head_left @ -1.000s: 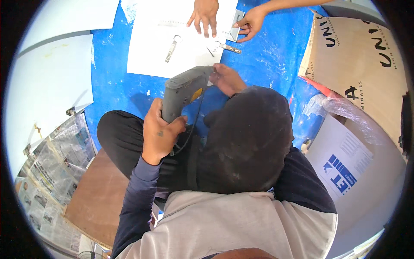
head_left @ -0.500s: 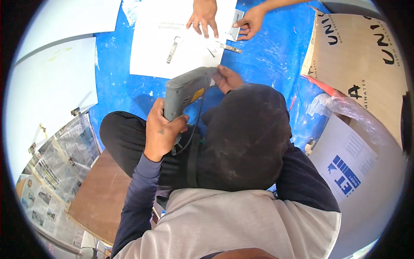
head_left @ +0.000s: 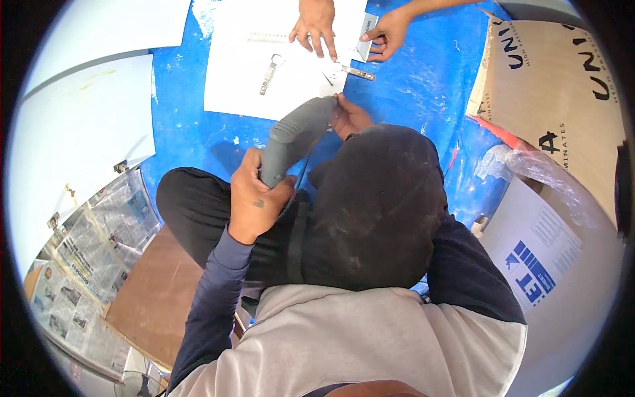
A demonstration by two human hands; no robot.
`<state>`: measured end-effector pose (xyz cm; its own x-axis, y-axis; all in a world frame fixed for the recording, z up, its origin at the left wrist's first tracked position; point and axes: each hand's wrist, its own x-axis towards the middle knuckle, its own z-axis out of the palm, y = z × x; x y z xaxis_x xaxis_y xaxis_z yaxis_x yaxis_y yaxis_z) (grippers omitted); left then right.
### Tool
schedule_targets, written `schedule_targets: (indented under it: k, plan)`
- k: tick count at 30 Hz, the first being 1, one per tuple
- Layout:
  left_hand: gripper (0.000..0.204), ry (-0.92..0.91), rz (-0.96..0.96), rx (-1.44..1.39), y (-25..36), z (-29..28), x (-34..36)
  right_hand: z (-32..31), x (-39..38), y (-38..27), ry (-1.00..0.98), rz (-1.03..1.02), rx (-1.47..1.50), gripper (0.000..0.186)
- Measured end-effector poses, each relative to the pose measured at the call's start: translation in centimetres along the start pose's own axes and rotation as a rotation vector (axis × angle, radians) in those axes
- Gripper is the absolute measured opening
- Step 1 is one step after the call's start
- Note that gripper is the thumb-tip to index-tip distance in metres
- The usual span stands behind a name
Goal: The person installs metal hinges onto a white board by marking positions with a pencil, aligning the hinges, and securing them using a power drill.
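My left hand (head_left: 261, 198) is wrapped round the handle of a grey corded power drill (head_left: 297, 126). The drill is tilted, with its nose pointing up and to the right. At the nose, my right hand (head_left: 350, 119) has its fingers closed on the front end; my raised black-trousered knee (head_left: 377, 205) hides the wrist behind it. Just beyond the drill lies a white sheet (head_left: 228, 73) bearing two small metal pieces, one at its middle (head_left: 268, 78) and one over its right edge (head_left: 358, 71). A thin dark rod (head_left: 327, 79) lies between them.
Another person's hand (head_left: 315, 30) presses on the sheet, and that person's second hand (head_left: 390, 34) holds a flat grey piece (head_left: 364, 46). Blue covering (head_left: 410, 92) spreads underneath. Brown cardboard (head_left: 549, 86) stands right, white panels (head_left: 92, 126) left, above newspaper (head_left: 92, 251) and a brown board (head_left: 155, 298).
My left hand has turned the drill, so its yellow label no longer shows, and shifted slightly right. My right hand stays at the nose. The other person's hands hold their places.
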<state>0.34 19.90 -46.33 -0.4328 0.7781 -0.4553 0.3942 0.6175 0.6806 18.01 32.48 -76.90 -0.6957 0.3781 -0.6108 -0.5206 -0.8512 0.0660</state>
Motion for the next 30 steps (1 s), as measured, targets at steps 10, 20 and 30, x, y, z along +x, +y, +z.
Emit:
schedule_targets:
  k: [10, 20, 30]
  plan:
    - [0.035, 0.006, 0.037, 0.002, 1.5, 0.9, -0.2, -0.2, 0.9, -0.6, -0.162, 0.091, 0.007, 0.022]
    - [0.027, 0.026, -0.261, -0.448, 1.7, 0.1, 0.2, 2.6, -0.4, -2.8, 0.254, -0.389, -0.481, 0.017]
    - [0.025, 0.088, -0.217, -0.463, 0.6, 0.2, 0.6, 6.5, 1.4, -6.8, 0.308, -1.145, -1.939, 0.032]
